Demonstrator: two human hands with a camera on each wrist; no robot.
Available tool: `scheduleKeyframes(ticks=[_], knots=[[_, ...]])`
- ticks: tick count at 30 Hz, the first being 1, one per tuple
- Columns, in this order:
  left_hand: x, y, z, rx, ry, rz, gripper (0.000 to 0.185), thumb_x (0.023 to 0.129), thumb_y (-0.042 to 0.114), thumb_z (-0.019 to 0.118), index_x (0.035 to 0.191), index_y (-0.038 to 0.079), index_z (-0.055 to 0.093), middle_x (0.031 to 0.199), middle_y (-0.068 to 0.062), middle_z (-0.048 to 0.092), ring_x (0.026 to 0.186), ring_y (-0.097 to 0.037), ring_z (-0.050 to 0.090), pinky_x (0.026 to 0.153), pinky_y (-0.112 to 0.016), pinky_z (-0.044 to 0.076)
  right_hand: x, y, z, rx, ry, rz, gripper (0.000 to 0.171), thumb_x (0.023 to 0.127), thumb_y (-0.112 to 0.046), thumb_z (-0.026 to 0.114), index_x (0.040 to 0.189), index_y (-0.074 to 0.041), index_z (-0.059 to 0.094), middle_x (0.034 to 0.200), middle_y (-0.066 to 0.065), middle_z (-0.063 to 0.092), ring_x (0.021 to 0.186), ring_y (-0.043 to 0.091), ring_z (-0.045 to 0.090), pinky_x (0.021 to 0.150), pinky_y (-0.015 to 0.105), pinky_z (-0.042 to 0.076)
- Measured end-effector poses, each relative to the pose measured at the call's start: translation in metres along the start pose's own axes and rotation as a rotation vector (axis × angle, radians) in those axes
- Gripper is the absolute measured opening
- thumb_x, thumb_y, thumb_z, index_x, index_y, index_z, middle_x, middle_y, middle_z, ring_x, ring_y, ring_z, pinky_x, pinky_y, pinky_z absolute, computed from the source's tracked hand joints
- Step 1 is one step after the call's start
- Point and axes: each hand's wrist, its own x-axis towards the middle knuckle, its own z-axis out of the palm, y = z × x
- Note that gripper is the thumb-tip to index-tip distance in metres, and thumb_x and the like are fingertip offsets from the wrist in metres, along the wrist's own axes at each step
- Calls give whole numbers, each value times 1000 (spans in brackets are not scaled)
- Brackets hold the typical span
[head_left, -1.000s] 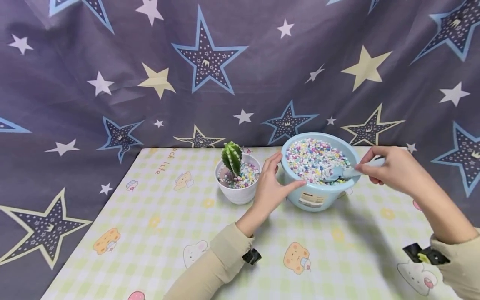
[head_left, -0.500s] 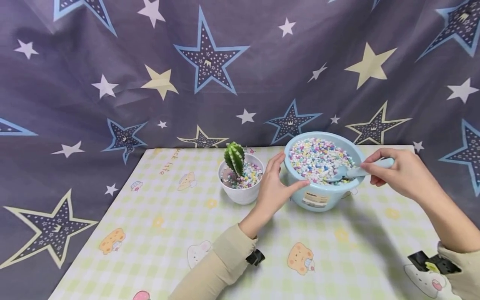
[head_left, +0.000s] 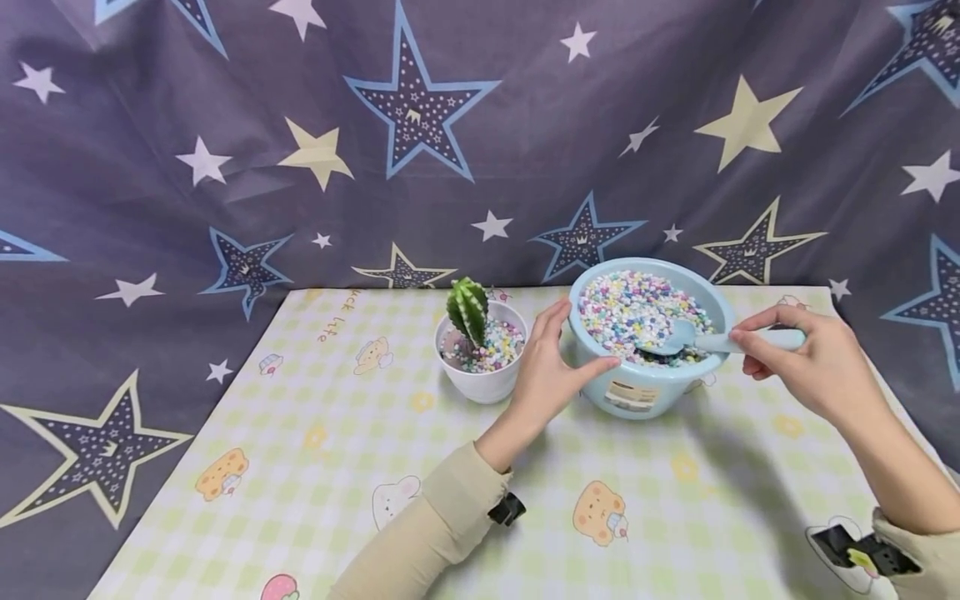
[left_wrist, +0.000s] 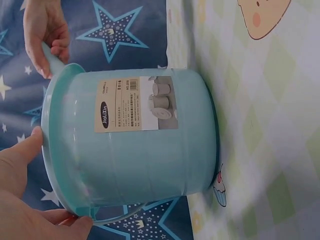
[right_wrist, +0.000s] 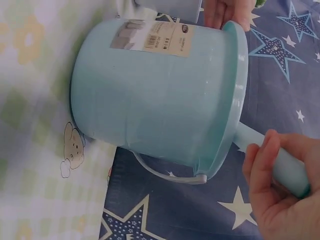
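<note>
The scoop (head_left: 712,342) is crossing the rim of the blue bucket (head_left: 666,397) at four o'clock, its head sitting at the surface of the coloured beads (head_left: 622,312). Since half a second ago the handle has been levelling and the head rising, baring a dark patch underneath; I am reading that as digging turning into lifting. The head's load is hard to judge from here. The right hand (head_left: 813,358) is pinching the handle, fingers curled; the left hand (head_left: 546,371), spread wide, is touching the rim between seven and nine o'clock.
</note>
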Motion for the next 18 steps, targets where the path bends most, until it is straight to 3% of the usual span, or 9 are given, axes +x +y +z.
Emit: scheduleKeyframes(ticks=[3, 7, 18], knots=[[0, 0, -2, 9, 7, -5, 96, 76, 43, 85, 152, 6, 40, 160, -3, 37, 144, -23, 42, 121, -44, 36, 1, 1, 10, 84, 5, -6, 2, 94, -12, 68, 94, -11, 69, 65, -20, 66, 53, 1, 66, 52, 13, 54], [0, 1, -4, 4, -1, -16, 96, 76, 43, 85, 153, 7, 39, 160, -2, 36, 144, -24, 41, 121, -46, 36, 2, 3, 19, 152, 0, 27, 7, 94, -13, 68, 94, -19, 67, 66, -20, 69, 55, 1, 67, 55, 14, 57], [-1, 3, -3, 29, -11, -19, 97, 76, 46, 85, 152, 8, 39, 160, -2, 37, 144, -24, 42, 120, -45, 38, -9, 9, 11, 210, 31, 67, 8, 93, -13, 71, 94, -21, 69, 66, -17, 70, 57, 1, 68, 58, 13, 57]])
